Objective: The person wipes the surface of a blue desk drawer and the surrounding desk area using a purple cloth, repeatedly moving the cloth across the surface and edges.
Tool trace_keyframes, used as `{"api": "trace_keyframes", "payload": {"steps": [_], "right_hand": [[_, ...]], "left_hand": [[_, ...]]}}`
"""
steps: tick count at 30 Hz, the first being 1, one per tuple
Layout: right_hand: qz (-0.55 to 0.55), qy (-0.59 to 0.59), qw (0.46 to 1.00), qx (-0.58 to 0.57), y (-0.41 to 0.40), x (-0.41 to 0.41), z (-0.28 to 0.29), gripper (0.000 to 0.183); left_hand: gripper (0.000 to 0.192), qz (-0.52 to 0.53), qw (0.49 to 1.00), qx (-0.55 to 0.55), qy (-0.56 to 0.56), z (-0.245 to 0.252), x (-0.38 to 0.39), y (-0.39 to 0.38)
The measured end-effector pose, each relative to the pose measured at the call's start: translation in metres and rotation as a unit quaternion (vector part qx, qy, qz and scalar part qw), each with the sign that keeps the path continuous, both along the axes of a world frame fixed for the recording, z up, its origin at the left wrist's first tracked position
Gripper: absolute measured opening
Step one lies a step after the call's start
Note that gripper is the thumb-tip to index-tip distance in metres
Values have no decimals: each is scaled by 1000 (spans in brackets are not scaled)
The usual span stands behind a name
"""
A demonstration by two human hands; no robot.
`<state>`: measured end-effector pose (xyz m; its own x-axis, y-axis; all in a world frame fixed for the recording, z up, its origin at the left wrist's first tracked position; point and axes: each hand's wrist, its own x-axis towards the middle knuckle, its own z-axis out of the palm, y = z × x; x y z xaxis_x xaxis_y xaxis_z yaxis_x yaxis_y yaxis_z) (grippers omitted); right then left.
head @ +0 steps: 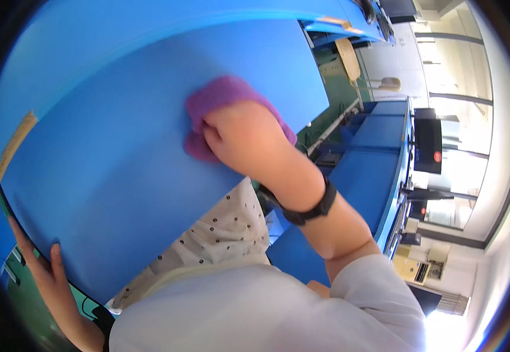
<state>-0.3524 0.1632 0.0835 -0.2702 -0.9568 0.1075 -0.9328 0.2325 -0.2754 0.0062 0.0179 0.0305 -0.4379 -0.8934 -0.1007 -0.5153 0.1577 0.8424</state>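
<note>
Near the middle of the head view, my right hand [242,132] is closed on a purple cloth [226,90], which lies bunched against the blue tabletop [127,145]. A black band circles that wrist. At the lower left, my left hand [46,264] rests at the table's side edge, with the thumb on the top and a finger along the rim. It holds no loose object that I can see; its other fingers are partly hidden.
A raised blue panel [83,39] borders the tabletop's far side. Beyond the right end stand a wooden chair [348,59] and a row of blue desks [369,171] with monitors [428,141]. Spotted pale fabric [220,229] hangs at the table's near edge.
</note>
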Motion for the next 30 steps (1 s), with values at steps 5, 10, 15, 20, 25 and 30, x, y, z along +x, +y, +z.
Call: {"api": "trace_keyframes", "payload": {"steps": [5,10,15,20,25,30], "right_hand": [[12,-6,1000,5,-3,5,-2,12],[12,-39,998,49,5,5,6,13],[11,-48,998,45,-7,6,4,11],[27,-50,996,68,-3,14,7,11],[15,-44,998,32,-11,17,9,9],[-10,-66,994,81,-3,23,12,7]], "left_hand": [[66,11,999,30,31,10,-1,1],[61,18,992,-66,-105,16,-13,12],[60,-41,898,-333,-284,11,-13,3],[58,-108,884,-365,-270,18,-15,13],[53,-73,914,-314,-245,10,-17,16],[51,-77,916,-288,-268,12,-14,18]]}}
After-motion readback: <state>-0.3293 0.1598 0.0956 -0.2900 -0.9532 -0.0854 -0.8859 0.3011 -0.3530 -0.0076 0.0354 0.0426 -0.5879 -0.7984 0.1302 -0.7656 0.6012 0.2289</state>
